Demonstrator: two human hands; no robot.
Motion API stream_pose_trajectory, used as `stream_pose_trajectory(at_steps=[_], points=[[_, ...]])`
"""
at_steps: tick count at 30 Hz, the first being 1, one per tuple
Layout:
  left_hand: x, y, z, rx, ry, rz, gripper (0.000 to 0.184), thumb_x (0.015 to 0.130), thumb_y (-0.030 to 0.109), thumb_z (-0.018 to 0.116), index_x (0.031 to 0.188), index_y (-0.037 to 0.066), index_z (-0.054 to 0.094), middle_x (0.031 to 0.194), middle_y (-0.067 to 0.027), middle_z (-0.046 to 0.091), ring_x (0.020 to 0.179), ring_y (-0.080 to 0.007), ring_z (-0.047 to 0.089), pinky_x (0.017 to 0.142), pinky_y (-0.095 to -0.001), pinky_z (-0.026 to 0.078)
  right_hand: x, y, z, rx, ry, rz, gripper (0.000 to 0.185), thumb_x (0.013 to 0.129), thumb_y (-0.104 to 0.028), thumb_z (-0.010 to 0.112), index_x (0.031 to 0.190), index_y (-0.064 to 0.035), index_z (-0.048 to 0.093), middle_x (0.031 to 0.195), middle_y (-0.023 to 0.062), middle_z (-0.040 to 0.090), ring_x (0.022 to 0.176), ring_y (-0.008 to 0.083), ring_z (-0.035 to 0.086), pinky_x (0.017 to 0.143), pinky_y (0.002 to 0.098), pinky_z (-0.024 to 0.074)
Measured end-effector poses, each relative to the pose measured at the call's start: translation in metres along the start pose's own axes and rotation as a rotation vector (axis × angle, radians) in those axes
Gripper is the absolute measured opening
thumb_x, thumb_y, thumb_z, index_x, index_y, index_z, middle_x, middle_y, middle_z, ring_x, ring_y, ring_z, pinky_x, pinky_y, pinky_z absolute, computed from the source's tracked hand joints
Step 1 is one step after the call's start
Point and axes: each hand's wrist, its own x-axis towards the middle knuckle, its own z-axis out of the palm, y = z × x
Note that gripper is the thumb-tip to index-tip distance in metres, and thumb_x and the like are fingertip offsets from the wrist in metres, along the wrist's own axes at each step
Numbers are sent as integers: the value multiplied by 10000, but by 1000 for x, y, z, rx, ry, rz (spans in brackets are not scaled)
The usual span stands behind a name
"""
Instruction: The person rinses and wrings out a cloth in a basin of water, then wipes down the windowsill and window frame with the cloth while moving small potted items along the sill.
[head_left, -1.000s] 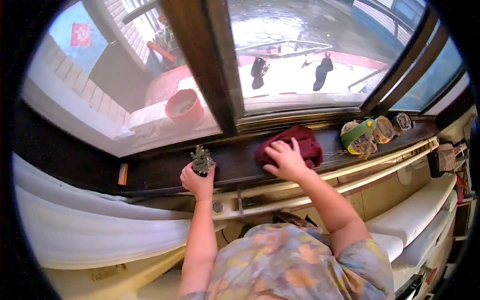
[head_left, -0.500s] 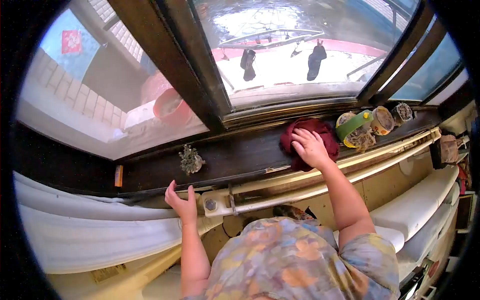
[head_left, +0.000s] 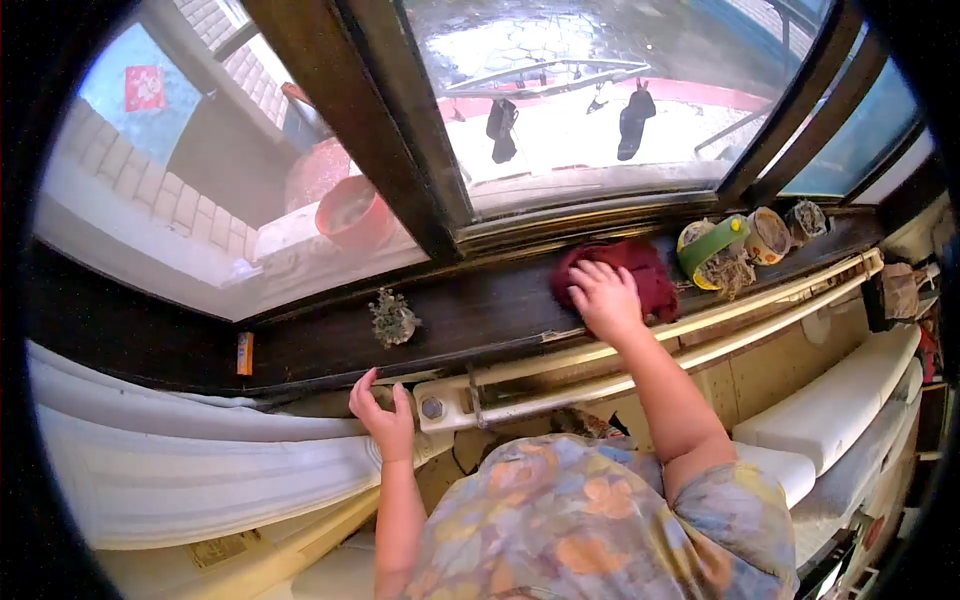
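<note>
A bunched dark red cloth [head_left: 650, 275] lies on the dark wooden windowsill [head_left: 480, 305]. My right hand [head_left: 608, 300] presses down on it from above, with fingers draped over the fabric; what the fingertips grip underneath is hidden. Near the sill's front edge, my left hand [head_left: 385, 415] hangs in the air with fingers apart, holding nothing. A small potted plant [head_left: 393, 318] stands on the sill just beyond it.
Several pots stand at the sill's right, one beneath a green band [head_left: 715, 247]. A small orange box [head_left: 244, 354] is at the left end. Pale pipes [head_left: 560, 395] run along the front, with white fabric [head_left: 200, 470] at left. Framed window panes [head_left: 590, 190] rise behind.
My right hand has slid slightly left along the sill, and the cloth has shifted with it. My left hand stays raised and empty. The view has shifted a little.
</note>
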Motion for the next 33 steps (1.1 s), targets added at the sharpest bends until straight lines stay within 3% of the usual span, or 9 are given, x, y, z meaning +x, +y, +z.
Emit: stream_pose_trajectory(at_steps=[6, 9, 14, 20, 22, 24, 26, 28, 33], points=[[-2, -5, -1, -15, 28, 57, 386, 753, 92, 619, 1117, 39, 502, 1095, -127, 513, 1054, -306, 427, 933, -405, 319, 7, -14, -14, -142, -84, 191, 313, 873, -349, 464, 1104, -163, 563, 1232, 23, 516, 1164, 240, 441, 923, 544, 309], [-7, -12, 2, -34, -3, 45, 370, 758, 93, 614, 1108, 38, 506, 1085, -127, 516, 1041, -302, 433, 929, -401, 321, 5, -42, 13, -85, 78, -100, 266, 843, -346, 505, 1041, -182, 573, 1163, -5, 543, 1142, 213, 440, 902, 503, 304], [-4, -12, 8, -39, -61, 62, 342, 770, 94, 601, 1095, 34, 513, 1076, -126, 518, 1032, -296, 438, 926, -395, 323, 7, -81, 20, -35, -5, -325, 336, 846, -366, 504, 1125, -188, 558, 1214, 3, 527, 1168, 203, 430, 919, 483, 298], [0, -5, 12, -106, -69, 29, 323, 777, 85, 586, 1089, 33, 522, 1070, -119, 526, 1033, -289, 444, 925, -392, 326, 10, -19, -5, -107, 41, 22, 291, 829, -332, 536, 1069, -175, 586, 1172, -2, 564, 1104, 203, 494, 760, 426, 433], [-2, -6, 11, -95, -62, 59, 318, 777, 83, 583, 1086, 36, 526, 1063, -119, 530, 1029, -290, 447, 925, -390, 328, 18, 2, -29, 137, -31, 216, 272, 853, -277, 515, 1030, -97, 615, 1019, 112, 621, 948, 320, 577, 747, 419, 468], [-4, -9, 11, -93, -67, 49, 311, 779, 82, 579, 1082, 36, 529, 1061, -119, 532, 1027, -290, 449, 926, -389, 327, 21, 32, -24, 492, 69, 314, 340, 869, -317, 503, 1062, -56, 607, 1015, 155, 623, 948, 349, 577, 796, 399, 458], [-5, -10, 10, -88, -70, 37, 304, 781, 81, 576, 1078, 36, 532, 1060, -119, 534, 1024, -289, 451, 927, -388, 327, 14, 49, -26, 771, 143, 364, 370, 890, -298, 498, 1099, -2, 576, 1023, 185, 622, 924, 317, 600, 806, 350, 452], [-5, -9, 6, -77, -62, 40, 295, 782, 85, 570, 1071, 36, 535, 1060, -119, 535, 1023, -290, 452, 926, -386, 327, -2, 40, -48, 998, 215, 405, 360, 911, -278, 495, 1083, 29, 570, 977, 128, 644, 864, 186, 588, 795, 297, 438], [-3, -9, 4, -58, -72, 83, 289, 783, 86, 564, 1065, 33, 536, 1057, -119, 535, 1018, -291, 453, 925, -387, 327, -35, 16, -47, 357, 532, 25, 166, 818, -160, 551, 918, -39, 606, 795, 161, 592, 739, 351, 529, 670, 412, 431]])
